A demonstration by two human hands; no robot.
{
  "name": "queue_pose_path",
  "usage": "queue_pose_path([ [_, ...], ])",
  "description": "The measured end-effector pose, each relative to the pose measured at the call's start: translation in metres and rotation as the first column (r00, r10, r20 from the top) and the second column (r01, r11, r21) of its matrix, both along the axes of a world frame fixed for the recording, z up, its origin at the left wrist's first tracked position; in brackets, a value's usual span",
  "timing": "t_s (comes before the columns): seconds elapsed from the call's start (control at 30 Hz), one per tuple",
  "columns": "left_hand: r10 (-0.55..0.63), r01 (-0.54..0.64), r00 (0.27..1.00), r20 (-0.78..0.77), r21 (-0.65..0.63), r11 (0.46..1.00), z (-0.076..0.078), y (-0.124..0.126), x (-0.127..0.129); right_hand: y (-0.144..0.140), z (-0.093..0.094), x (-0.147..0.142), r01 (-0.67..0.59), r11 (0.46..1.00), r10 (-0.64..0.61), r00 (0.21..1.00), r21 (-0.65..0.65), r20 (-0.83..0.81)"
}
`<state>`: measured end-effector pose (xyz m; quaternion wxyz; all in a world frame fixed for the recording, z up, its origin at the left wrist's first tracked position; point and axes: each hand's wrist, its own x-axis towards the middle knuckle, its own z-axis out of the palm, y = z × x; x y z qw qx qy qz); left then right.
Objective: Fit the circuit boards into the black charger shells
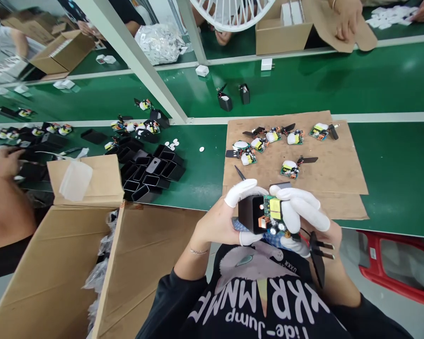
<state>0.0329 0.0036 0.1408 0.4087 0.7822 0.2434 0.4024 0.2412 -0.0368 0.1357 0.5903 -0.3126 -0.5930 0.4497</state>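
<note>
Your left hand (221, 221) grips black housing (251, 214) w/ open end right; right hand (302, 212) clamps circuit board (273, 214) at its mouth.

Bright even overhead light; soft shadows; mild glare on green table (392, 155); wide-angle bending at edges; sharp centre.

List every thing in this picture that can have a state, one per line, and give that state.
Black housing: held in left hand, open end facing right.
Circuit board: partly inside the housing, gripped by right hand.
Plug piece: hanging loose on wires.
Loose boards: lying unhoused on cardboard sheet.
Empty housings: piled, open.
Cardboard box: flaps open.
</note>
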Motion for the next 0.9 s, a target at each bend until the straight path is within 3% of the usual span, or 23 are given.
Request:
queue_pose_path([
  [0.13, -0.011, 0.011, 1.000, -0.002, 0.055, 0.998, 0.016, 0.008, 0.000, 0.002, 0.007, 0.005, -0.007, 0.981, -0.011, 0.996, 0.194, 0.091],
  [0.23, -0.026, 0.026, 0.999, 0.024, -0.002, 1.000, 0.018, 0.011, 0.001, 0.003, 0.007, 0.000, 0.038, 0.985, -0.041, 0.999, 0.167, 0.013],
  [0.3, -0.043, 0.068, 0.989, 0.141, -0.171, 0.983, 0.009, 0.010, 0.002, 0.005, 0.002, -0.005, 0.091, 0.992, -0.079, 0.989, 0.092, -0.128],
  [0.33, -0.048, 0.121, 0.968, 0.246, -0.289, 0.950, 0.001, 0.009, 0.002, 0.006, -0.001, -0.007, 0.119, 0.992, -0.111, 0.971, 0.029, -0.211],
  [0.4, -0.020, 0.287, 0.879, 0.476, -0.495, 0.820, -0.019, 0.004, 0.002, 0.011, -0.011, -0.009, 0.171, 0.975, -0.212, 0.909, -0.142, -0.358],
  [0.5, 0.089, 0.450, 0.768, 0.634, -0.633, 0.630, -0.049, -0.002, -0.003, 0.019, -0.028, -0.004, 0.128, 0.910, -0.320, 0.820, -0.393, -0.474],
  [0.6, 0.291, 0.392, 0.757, 0.585, -0.763, 0.515, -0.070, -0.005, -0.010, 0.022, -0.045, 0.002, 0.034, 0.862, -0.334, 0.789, -0.506, -0.515],
  [0.73, 0.576, 0.270, 0.693, 0.433, -0.897, 0.350, -0.078, -0.006, -0.014, 0.018, -0.058, -0.006, -0.026, 0.829, -0.321, 0.796, -0.559, -0.513],
  [0.83, 0.541, 0.293, 0.709, 0.453, -0.887, 0.358, -0.072, -0.005, -0.011, 0.018, -0.057, -0.015, -0.090, 0.814, -0.282, 0.802, -0.574, -0.526],
  [0.9, 0.431, 0.299, 0.761, 0.485, -0.852, 0.431, -0.066, -0.004, -0.009, 0.020, -0.052, -0.018, -0.107, 0.821, -0.266, 0.798, -0.561, -0.540],
])
